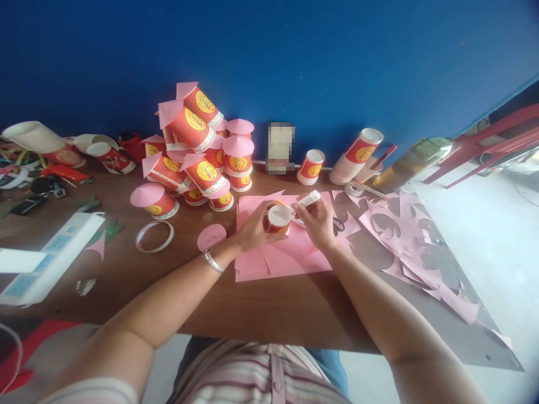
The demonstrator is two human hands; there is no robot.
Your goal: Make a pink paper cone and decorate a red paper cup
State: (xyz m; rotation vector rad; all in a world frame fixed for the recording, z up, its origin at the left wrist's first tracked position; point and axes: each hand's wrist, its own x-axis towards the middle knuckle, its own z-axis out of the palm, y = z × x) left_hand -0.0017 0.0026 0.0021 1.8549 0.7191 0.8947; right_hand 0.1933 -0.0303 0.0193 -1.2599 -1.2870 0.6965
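Observation:
My left hand [256, 227] is wrapped round a small red and white paper cup [278, 224], its white end facing up. Between the fingers of my right hand [316, 221] is a white glue stick [309, 198], slanting beside the cup; its tip is hidden by my fingers. Both hands are above pink paper sheets [252, 264]. The dark handles of a pair of scissors [338, 225] show just past my right hand. By my left wrist lies a round pink paper piece [211, 237].
Paper cups with pink cone tops [206, 168] are piled at the back left. A lone cup [311, 167], a cup stack [356, 157], a tape roll [354, 189] and a bottle [412, 163] stand behind. Pink scraps [408, 241] lie right; a power strip [54, 255] lies left.

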